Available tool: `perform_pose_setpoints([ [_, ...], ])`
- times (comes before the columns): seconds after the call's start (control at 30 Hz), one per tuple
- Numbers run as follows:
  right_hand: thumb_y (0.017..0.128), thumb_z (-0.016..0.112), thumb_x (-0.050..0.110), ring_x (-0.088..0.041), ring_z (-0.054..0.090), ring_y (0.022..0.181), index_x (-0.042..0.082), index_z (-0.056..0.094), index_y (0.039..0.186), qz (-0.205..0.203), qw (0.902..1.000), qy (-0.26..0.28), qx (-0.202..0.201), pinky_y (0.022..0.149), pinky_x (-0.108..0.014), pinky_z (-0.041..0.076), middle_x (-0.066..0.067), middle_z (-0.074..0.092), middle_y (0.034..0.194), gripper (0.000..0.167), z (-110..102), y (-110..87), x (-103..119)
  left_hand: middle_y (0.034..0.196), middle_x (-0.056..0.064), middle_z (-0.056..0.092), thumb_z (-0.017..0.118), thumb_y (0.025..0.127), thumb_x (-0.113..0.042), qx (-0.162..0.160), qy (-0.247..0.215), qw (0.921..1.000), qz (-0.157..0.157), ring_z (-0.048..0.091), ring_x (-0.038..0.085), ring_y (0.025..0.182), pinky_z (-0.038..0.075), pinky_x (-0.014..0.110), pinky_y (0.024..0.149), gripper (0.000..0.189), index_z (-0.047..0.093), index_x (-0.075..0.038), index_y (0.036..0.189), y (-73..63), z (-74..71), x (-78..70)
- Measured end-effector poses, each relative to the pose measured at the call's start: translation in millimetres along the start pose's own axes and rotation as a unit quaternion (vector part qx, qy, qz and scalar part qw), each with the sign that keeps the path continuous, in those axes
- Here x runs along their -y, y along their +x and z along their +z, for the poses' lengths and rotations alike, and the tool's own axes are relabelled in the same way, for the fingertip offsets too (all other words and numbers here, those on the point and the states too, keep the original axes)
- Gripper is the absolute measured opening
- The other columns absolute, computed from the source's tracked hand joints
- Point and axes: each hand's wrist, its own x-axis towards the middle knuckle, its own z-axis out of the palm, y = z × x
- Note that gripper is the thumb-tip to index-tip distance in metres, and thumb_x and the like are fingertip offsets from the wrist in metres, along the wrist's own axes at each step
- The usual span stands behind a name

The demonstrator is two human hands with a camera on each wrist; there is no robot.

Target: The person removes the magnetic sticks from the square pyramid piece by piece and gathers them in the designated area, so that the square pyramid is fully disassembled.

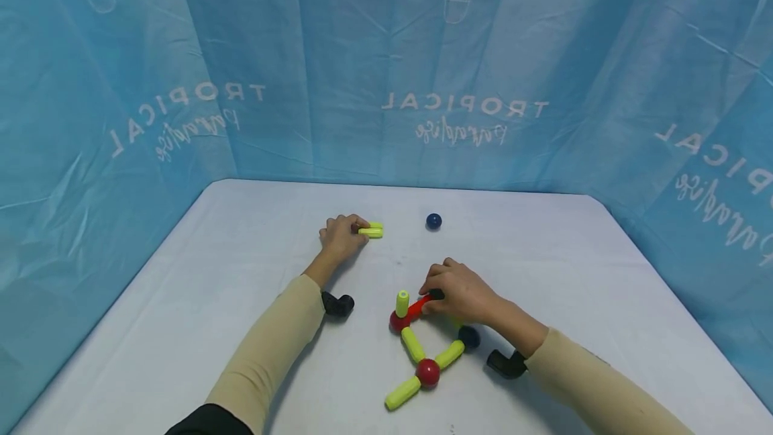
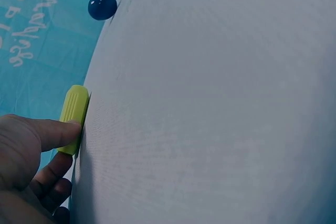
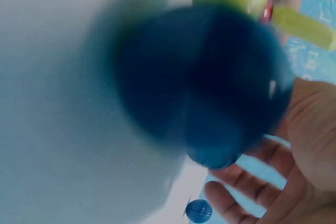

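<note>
At the far middle of the table, my left hand (image 1: 344, 237) pinches a yellow-green building rod (image 2: 75, 109) between thumb and fingers. A second yellow-green rod (image 1: 376, 225) lies right beside it. My right hand (image 1: 464, 293) holds a dark blue ball (image 1: 437, 294) at the end of a red rod (image 1: 419, 307), its fingers partly hiding the ball. The red rod belongs to a ball-and-rod frame with two red balls (image 1: 429, 373), several yellow-green rods (image 1: 413, 345) and another dark blue ball (image 1: 469, 337), which looms blurred in the right wrist view. One rod (image 1: 402, 303) stands upright.
A loose dark blue ball (image 1: 433, 221) lies near the table's far edge, right of the left hand. Blue printed curtains (image 1: 362, 52) surround the white table (image 1: 272, 213). Black wrist-camera mounts (image 1: 338, 305) hang below both wrists.
</note>
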Motion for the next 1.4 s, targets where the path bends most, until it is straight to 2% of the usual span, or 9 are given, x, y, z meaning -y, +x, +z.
perform_pose_setpoints([
  [0.2, 0.074, 0.079, 0.035, -0.010, 0.046, 0.079, 0.019, 0.075, 0.090, 0.088, 0.9960, 0.009, 0.000, 0.066, -0.024, 0.040, 0.007, 0.063, 0.086, 0.023, 3.1, -4.3, 3.6, 0.104, 0.006, 0.059, 0.067, 0.086, -0.021, 0.001, 0.001, 1.0000, -0.002, 0.045, 0.025, 0.103, 0.028, 0.047, 0.095, 0.022, 0.066, -0.019, 0.108, -0.8, -0.6, -1.4],
  [0.37, 0.074, 0.078, 0.037, -0.009, 0.046, 0.078, 0.020, 0.075, 0.090, 0.124, 0.9917, 0.034, -0.007, 0.065, -0.025, 0.039, 0.008, 0.062, 0.084, 0.023, 9.3, -9.3, 3.1, 0.103, 0.007, 0.059, 0.068, 0.085, -0.020, 0.000, -0.004, 1.0000, 0.000, 0.045, 0.026, 0.103, 0.027, 0.047, 0.094, 0.022, 0.067, -0.019, 0.107, -1.1, -1.0, -2.4],
  [0.47, 0.074, 0.078, 0.037, -0.010, 0.046, 0.080, 0.020, 0.075, 0.094, 0.116, 0.9918, 0.050, -0.016, 0.068, -0.026, 0.039, 0.007, 0.063, 0.086, 0.026, 11.9, -9.5, 2.8, 0.103, 0.007, 0.059, 0.068, 0.085, -0.020, -0.001, -0.002, 1.0000, -0.002, 0.045, 0.026, 0.103, 0.027, 0.047, 0.094, 0.021, 0.067, -0.019, 0.106, -0.9, -0.5, -1.8],
  [0.63, 0.076, 0.077, 0.035, -0.010, 0.047, 0.084, 0.020, 0.073, 0.103, 0.073, 0.9937, 0.084, -0.016, 0.070, -0.026, 0.039, 0.006, 0.067, 0.092, 0.032, 14.2, -5.2, 5.2, 0.103, 0.007, 0.059, 0.067, 0.085, -0.021, 0.006, 0.003, 1.0000, -0.004, 0.044, 0.026, 0.103, 0.027, 0.047, 0.094, 0.021, 0.066, -0.019, 0.107, -1.0, -0.8, -1.1],
  [0.8, 0.078, 0.075, 0.033, -0.009, 0.046, 0.082, 0.021, 0.073, 0.105, 0.047, 0.9928, 0.110, -0.008, 0.068, -0.023, 0.037, 0.007, 0.070, 0.095, 0.029, 16.5, -0.5, 7.6, 0.108, 0.007, 0.058, 0.068, 0.085, -0.022, -0.001, -0.019, 0.9998, 0.005, 0.043, 0.027, 0.108, 0.027, 0.047, 0.094, 0.027, 0.065, -0.019, 0.112, -6.7, -7.1, -4.5],
  [0.97, 0.079, 0.074, 0.030, -0.008, 0.045, 0.078, 0.021, 0.074, 0.102, 0.037, 0.9910, 0.127, -0.015, 0.066, -0.022, 0.035, 0.009, 0.071, 0.093, 0.024, 18.9, 1.3, 7.7, 0.107, 0.009, 0.059, 0.064, 0.089, -0.022, -0.003, -0.086, 0.9947, 0.057, 0.045, 0.027, 0.106, 0.026, 0.049, 0.094, 0.024, 0.066, -0.015, 0.111, -30.2, -19.7, -12.2],
  [1.17, 0.080, 0.074, 0.029, -0.009, 0.047, 0.078, 0.022, 0.075, 0.101, 0.040, 0.9894, 0.139, -0.016, 0.066, -0.023, 0.036, 0.010, 0.072, 0.093, 0.022, 20.9, 2.5, 6.7, 0.106, 0.005, 0.060, 0.059, 0.092, -0.024, 0.040, -0.152, 0.9785, 0.134, 0.046, 0.023, 0.103, 0.030, 0.045, 0.090, 0.022, 0.067, -0.015, 0.110, -77.0, -33.7, -26.7],
  [1.3, 0.080, 0.074, 0.029, -0.008, 0.047, 0.078, 0.022, 0.075, 0.101, 0.040, 0.9891, 0.141, -0.012, 0.066, -0.023, 0.036, 0.010, 0.072, 0.093, 0.022, 22.0, 2.9, 6.6, 0.107, 0.003, 0.062, 0.064, 0.089, -0.027, 0.088, -0.138, 0.9709, 0.175, 0.044, 0.018, 0.105, 0.029, 0.042, 0.090, 0.024, 0.067, -0.020, 0.112, -104.7, -37.7, -37.9],
  [1.4, 0.080, 0.074, 0.028, -0.009, 0.048, 0.078, 0.021, 0.075, 0.100, 0.036, 0.9891, 0.142, -0.017, 0.066, -0.023, 0.036, 0.010, 0.072, 0.092, 0.021, 22.2, 2.6, 7.1, 0.105, 0.002, 0.062, 0.070, 0.084, -0.030, 0.106, -0.108, 0.9676, 0.202, 0.043, 0.016, 0.106, 0.028, 0.043, 0.091, 0.030, 0.067, -0.022, 0.113, -117.6, -37.6, -46.4],
])
